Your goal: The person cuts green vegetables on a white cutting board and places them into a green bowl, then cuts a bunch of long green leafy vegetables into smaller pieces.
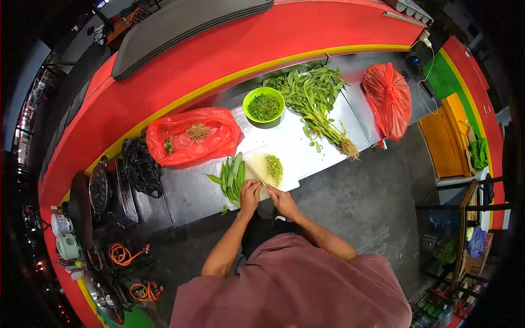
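Observation:
On the white cutting board [292,177], my right hand [282,202] is closed around the handle of a knife [256,173], whose blade points away and to the left. My left hand [251,194] is closed beside the blade, at the right edge of a bunch of long green leaves [233,179]; its fingertips hide the part it grips. To the right of the blade lies a small pile of finely chopped greens [274,169].
Behind the board stands a lime-green bowl [250,113] of chopped greens. Uncut leafy stems with roots [322,117] lie to its right. An open red plastic bag [180,156] holds root ends; a tied red bag [388,101] sits far right. A black bag [141,167] is at left.

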`<action>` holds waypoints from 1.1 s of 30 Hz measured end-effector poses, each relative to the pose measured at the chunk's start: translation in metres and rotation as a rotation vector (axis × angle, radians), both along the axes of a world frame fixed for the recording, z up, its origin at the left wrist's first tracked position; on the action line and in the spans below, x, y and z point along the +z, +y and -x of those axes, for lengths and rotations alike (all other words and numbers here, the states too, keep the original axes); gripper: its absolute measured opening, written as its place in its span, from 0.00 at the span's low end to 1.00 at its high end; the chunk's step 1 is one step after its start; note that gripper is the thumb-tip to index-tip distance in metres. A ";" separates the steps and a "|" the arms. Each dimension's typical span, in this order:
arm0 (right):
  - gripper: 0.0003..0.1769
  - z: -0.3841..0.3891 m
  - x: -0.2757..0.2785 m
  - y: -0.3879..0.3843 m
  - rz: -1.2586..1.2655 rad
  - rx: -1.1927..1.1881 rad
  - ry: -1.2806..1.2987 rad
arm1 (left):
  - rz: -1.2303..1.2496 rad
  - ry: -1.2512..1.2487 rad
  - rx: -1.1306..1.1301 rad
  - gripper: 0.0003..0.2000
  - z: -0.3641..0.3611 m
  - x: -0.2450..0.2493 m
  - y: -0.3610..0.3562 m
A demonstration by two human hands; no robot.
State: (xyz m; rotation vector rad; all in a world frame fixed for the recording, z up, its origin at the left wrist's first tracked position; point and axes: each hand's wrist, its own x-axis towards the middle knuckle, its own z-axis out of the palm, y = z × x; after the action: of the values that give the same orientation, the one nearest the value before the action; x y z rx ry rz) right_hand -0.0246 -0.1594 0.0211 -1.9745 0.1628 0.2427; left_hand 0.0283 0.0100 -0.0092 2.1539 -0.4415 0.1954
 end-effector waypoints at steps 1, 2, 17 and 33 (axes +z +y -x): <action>0.22 -0.002 0.004 0.000 0.013 0.003 0.041 | 0.001 0.005 0.001 0.08 0.000 -0.001 0.000; 0.22 -0.002 0.009 -0.001 0.026 0.005 0.083 | 0.002 0.010 0.002 0.08 0.000 -0.002 0.000; 0.24 -0.017 -0.013 0.005 0.011 0.036 -0.005 | -0.049 0.041 -0.010 0.07 -0.006 0.003 0.000; 0.23 -0.004 -0.020 0.011 -0.025 -0.034 -0.079 | -0.003 0.037 -0.024 0.06 -0.005 0.002 0.004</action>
State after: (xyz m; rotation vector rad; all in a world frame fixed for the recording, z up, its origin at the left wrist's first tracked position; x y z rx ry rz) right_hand -0.0210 -0.1485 0.0008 -1.9515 0.1416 0.1432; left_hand 0.0334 0.0138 -0.0071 2.1502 -0.4463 0.1411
